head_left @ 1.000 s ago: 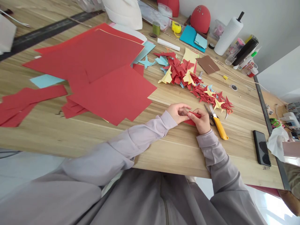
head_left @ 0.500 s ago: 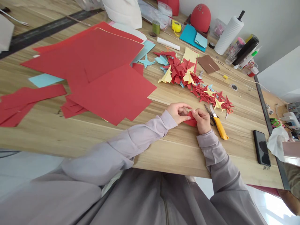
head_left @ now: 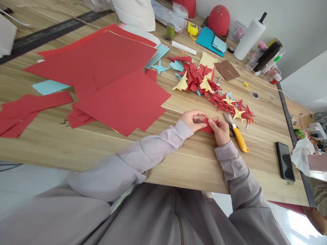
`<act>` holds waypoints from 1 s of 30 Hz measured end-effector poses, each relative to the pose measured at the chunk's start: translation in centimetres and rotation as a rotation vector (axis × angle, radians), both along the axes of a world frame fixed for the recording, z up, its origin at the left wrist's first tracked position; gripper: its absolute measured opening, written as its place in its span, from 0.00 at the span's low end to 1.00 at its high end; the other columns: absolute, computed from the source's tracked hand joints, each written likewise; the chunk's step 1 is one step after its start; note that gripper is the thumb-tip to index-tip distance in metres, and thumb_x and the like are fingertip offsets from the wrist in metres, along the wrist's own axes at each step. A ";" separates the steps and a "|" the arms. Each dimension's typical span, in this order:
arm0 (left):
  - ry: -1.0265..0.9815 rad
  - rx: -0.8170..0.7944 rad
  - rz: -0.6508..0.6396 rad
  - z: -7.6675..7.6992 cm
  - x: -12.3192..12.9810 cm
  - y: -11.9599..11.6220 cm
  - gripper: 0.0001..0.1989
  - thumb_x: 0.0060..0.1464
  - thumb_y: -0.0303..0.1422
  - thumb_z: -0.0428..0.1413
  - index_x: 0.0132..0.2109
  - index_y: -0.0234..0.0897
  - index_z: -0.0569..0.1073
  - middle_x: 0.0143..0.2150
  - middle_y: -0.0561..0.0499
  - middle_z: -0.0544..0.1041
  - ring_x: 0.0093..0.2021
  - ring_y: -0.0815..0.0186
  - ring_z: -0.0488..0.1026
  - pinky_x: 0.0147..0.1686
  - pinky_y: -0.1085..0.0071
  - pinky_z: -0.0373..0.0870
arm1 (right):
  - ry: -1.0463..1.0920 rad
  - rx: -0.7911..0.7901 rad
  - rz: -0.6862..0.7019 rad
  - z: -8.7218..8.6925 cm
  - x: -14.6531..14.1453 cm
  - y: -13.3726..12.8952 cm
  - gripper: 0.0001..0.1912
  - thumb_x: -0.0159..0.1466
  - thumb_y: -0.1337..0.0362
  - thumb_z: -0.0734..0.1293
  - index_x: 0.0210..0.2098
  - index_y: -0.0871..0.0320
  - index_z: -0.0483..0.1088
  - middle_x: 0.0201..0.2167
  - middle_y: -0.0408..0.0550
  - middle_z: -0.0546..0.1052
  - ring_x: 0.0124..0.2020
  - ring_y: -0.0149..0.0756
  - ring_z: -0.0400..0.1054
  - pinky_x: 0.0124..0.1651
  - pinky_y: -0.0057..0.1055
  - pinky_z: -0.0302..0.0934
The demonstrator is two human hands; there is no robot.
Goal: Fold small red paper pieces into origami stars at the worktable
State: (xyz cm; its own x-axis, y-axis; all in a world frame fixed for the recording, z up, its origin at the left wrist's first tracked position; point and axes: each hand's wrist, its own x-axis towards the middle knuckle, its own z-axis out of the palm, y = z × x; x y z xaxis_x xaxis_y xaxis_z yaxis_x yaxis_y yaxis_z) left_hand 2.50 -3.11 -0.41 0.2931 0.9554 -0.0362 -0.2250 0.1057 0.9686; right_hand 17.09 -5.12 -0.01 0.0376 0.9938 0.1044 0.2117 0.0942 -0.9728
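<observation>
A small piece of red paper (head_left: 208, 128) is held between my two hands above the table's front part. My left hand (head_left: 193, 119) pinches its left side with thumb and fingers. On the other side my right hand (head_left: 220, 130) grips the paper, thumb on top. Some of the piece is hidden behind the fingers, so its folds cannot be made out. Just right of my right hand lie a yellow-handled utility knife (head_left: 239, 137) and dark scissors (head_left: 227, 121). Beyond the hands spreads a heap of folded red paper pieces (head_left: 195, 76), mixed with yellow and blue ones.
Large red paper sheets (head_left: 122, 98) cover the left, with red strips (head_left: 22, 110) farther out. A black phone (head_left: 285, 161) lies at right. Along the back stand a yellow tape measure (head_left: 192, 29), a white ribbed bottle (head_left: 249, 38) and a black bottle (head_left: 268, 54).
The red paper has shifted and turned slightly between my fingers, and more of it shows at the top. Both hands stay in nearly the same place.
</observation>
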 end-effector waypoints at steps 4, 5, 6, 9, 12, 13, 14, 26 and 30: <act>-0.002 -0.006 0.008 0.1 -0.1 0.0 0.21 0.32 0.26 0.64 0.38 0.29 0.71 0.26 0.50 0.77 0.27 0.69 0.73 0.32 0.71 0.70 | -0.039 0.003 0.039 0.0 0.0 -0.1 0.15 0.52 0.52 0.69 0.25 0.58 0.68 0.21 0.40 0.70 0.22 0.27 0.60 0.25 0.26 0.55; 0.007 -0.004 0.007 0.1 -0.1 0.0 0.21 0.32 0.26 0.64 0.38 0.29 0.71 0.25 0.50 0.77 0.26 0.69 0.73 0.31 0.71 0.70 | -0.045 0.006 0.045 0.0 0.0 -0.1 0.15 0.53 0.52 0.68 0.24 0.58 0.68 0.20 0.40 0.69 0.22 0.27 0.59 0.25 0.26 0.55; 0.015 -0.003 0.006 0.2 -0.2 0.1 0.21 0.32 0.26 0.64 0.38 0.29 0.71 0.25 0.51 0.77 0.26 0.68 0.73 0.30 0.71 0.70 | -0.045 0.010 0.048 -0.1 0.0 -0.2 0.14 0.53 0.52 0.68 0.23 0.58 0.68 0.19 0.40 0.68 0.21 0.27 0.58 0.24 0.26 0.54; 0.016 -0.011 -0.005 0.1 -0.2 0.2 0.21 0.31 0.26 0.64 0.38 0.29 0.72 0.24 0.51 0.76 0.26 0.68 0.73 0.30 0.71 0.70 | -0.007 -0.002 0.050 -0.1 0.0 -0.3 0.15 0.53 0.53 0.69 0.22 0.57 0.67 0.17 0.39 0.67 0.20 0.27 0.58 0.24 0.27 0.54; 0.009 -0.024 0.001 0.1 -0.2 0.2 0.21 0.30 0.27 0.65 0.38 0.29 0.71 0.25 0.51 0.76 0.26 0.68 0.74 0.31 0.70 0.70 | 0.043 -0.039 0.025 -0.1 -0.1 -0.3 0.15 0.52 0.52 0.69 0.21 0.57 0.66 0.17 0.39 0.67 0.19 0.27 0.58 0.23 0.26 0.54; 0.010 -0.025 0.010 0.0 -0.1 0.2 0.22 0.30 0.27 0.65 0.38 0.29 0.71 0.25 0.51 0.76 0.25 0.68 0.73 0.31 0.70 0.70 | 0.055 -0.043 0.012 -0.2 -0.1 -0.3 0.15 0.52 0.53 0.69 0.22 0.57 0.67 0.17 0.39 0.68 0.20 0.27 0.58 0.23 0.26 0.55; 0.015 -0.024 0.022 0.0 -0.1 0.2 0.22 0.31 0.28 0.65 0.38 0.29 0.71 0.24 0.51 0.76 0.25 0.68 0.73 0.30 0.70 0.70 | 0.066 -0.038 -0.005 -0.2 -0.1 -0.2 0.14 0.51 0.53 0.70 0.22 0.57 0.67 0.18 0.39 0.68 0.20 0.27 0.58 0.24 0.26 0.55; 0.045 0.012 0.013 0.2 -0.1 0.1 0.20 0.32 0.26 0.63 0.38 0.29 0.71 0.24 0.51 0.76 0.25 0.69 0.72 0.29 0.72 0.69 | 0.032 -0.027 0.030 0.0 0.1 -0.2 0.13 0.50 0.56 0.71 0.23 0.59 0.69 0.18 0.38 0.69 0.21 0.26 0.59 0.25 0.25 0.54; 0.044 0.025 -0.016 0.4 -0.2 0.0 0.20 0.33 0.25 0.63 0.39 0.29 0.71 0.24 0.52 0.76 0.25 0.69 0.72 0.29 0.72 0.69 | 0.038 -0.068 0.043 0.0 0.2 -0.3 0.15 0.51 0.53 0.70 0.21 0.59 0.68 0.15 0.38 0.68 0.18 0.25 0.56 0.21 0.25 0.51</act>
